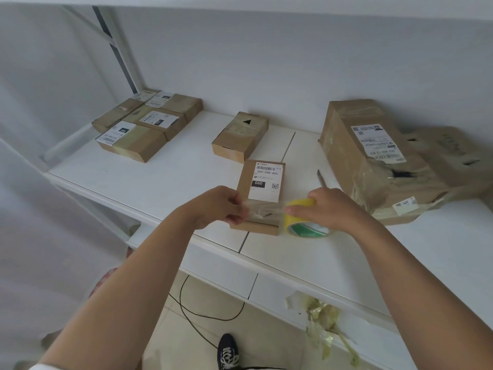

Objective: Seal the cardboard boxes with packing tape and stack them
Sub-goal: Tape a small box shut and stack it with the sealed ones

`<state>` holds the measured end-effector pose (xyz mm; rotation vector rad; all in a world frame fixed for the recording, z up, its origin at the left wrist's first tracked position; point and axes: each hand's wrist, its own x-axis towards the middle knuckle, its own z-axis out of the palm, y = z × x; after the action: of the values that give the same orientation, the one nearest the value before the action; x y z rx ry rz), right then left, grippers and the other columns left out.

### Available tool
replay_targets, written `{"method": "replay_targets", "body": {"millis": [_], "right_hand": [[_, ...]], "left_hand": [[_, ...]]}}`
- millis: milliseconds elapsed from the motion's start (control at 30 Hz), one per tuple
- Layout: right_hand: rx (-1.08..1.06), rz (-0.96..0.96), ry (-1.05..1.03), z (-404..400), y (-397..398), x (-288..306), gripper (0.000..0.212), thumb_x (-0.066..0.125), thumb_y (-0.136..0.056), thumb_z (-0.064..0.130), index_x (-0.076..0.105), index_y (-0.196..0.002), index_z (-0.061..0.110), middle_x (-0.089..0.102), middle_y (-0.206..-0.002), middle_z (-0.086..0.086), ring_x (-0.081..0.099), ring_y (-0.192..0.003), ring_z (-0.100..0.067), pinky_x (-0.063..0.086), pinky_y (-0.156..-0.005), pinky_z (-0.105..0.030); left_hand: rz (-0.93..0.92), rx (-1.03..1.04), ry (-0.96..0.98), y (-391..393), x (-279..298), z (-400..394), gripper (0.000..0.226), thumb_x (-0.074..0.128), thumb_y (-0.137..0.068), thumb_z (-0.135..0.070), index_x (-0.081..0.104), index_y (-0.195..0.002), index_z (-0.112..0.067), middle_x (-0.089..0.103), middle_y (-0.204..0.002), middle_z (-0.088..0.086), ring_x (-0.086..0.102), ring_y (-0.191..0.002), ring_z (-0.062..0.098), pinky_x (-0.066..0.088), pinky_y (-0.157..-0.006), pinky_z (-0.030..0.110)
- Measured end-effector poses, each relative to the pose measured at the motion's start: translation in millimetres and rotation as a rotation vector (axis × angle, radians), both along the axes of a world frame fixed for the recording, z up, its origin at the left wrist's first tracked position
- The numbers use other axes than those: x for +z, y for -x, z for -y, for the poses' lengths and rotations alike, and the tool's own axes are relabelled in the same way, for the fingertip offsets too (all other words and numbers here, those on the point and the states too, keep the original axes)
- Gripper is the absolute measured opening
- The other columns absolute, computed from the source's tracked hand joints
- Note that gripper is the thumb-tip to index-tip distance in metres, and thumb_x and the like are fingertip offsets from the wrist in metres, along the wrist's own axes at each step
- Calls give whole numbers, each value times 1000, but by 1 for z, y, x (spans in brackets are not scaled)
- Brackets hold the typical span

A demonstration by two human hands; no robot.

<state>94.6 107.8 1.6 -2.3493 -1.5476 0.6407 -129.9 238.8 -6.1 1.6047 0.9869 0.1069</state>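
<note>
The small labelled box [260, 196] lies flat at the front of the white table [160, 182], its near seam toward me. My left hand [224, 206] pinches the free end of the clear tape [262, 209] while my right hand [328, 206] grips the yellow tape roll [301, 217], keeping the strip taut above the seam. One unlabelled box [240, 136] sits behind, four taped boxes [145, 124] cluster far left, and one large box [373, 153] lies right.

Parcel packing room: labelled boxes [149, 124] (shipping barcodes), white table [160, 177].
</note>
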Motion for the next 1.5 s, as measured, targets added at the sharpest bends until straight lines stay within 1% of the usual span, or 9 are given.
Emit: {"method": "replay_targets", "body": {"millis": [100,167,300,467,800,967,1167,1300,1500], "right_hand": [[-46,-336,-168,1,-9,-4,69,66,-67,73,49,-69,6,42,-64,2,42,-59,-13,30,-61,-32],[-57,-407,-262,3,-12,-6,64,64,-63,70,59,-77,8,47,-65,3,45,-60,-10,34,-62,-32],[49,-137,-228,3,-9,-13,32,75,-79,47,65,-81,17,59,-68,3,56,-67,-16,44,-63,-33],[115,109,-121,0,0,-15,35,66,-84,51,62,-82,17,61,-75,3,59,-75,-19,49,-65,-34],[111,238,17,-13,5,-11,30,60,-85,46,54,-75,18,54,-78,1,57,-82,-26,40,-58,-31],[112,237,-2,-16,1,-5,35,60,-85,50,57,-77,15,51,-73,5,57,-79,-26,47,-65,-33],[119,266,47,-21,0,-13,35,57,-87,50,49,-70,20,49,-74,4,57,-81,-27,43,-62,-32],[112,282,54,-25,4,-20,43,51,-90,57,47,-69,19,51,-75,3,56,-78,-24,40,-59,-32],[93,294,21,-24,6,-17,41,53,-90,53,54,-76,15,52,-74,2,54,-80,-25,40,-60,-32]], "left_hand": [[31,50,78,9,-3,-6,10,67,-91,-1,61,-84,-1,67,-77,9,64,-75,18,58,-78,24],[68,71,141,12,-7,-8,14,65,-93,0,59,-80,-3,64,-75,7,62,-76,17,57,-80,24],[43,28,123,5,-9,-9,18,64,-93,1,60,-77,-6,64,-72,5,60,-71,15,55,-72,21],[-34,-35,108,-3,-6,-16,17,66,-91,2,59,-79,-7,66,-73,6,62,-66,15,57,-72,23],[-144,-55,25,0,-8,-34,19,61,-90,6,59,-76,-7,66,-69,6,59,-59,12,50,-57,18],[-139,-82,24,3,-3,-41,17,58,-89,9,59,-83,-7,69,-76,8,63,-62,14,50,-59,20],[-121,-51,90,2,-12,-38,14,55,-95,-5,56,-84,-13,71,-77,7,62,-63,14,44,-58,22],[-189,-21,13,-3,-20,-37,13,59,-97,-17,57,-84,-14,69,-80,5,58,-66,15,42,-58,22],[-187,-17,-91,-3,-18,-39,26,62,-98,-27,52,-77,-14,51,-83,5,45,-75,18,40,-63,23]]}}
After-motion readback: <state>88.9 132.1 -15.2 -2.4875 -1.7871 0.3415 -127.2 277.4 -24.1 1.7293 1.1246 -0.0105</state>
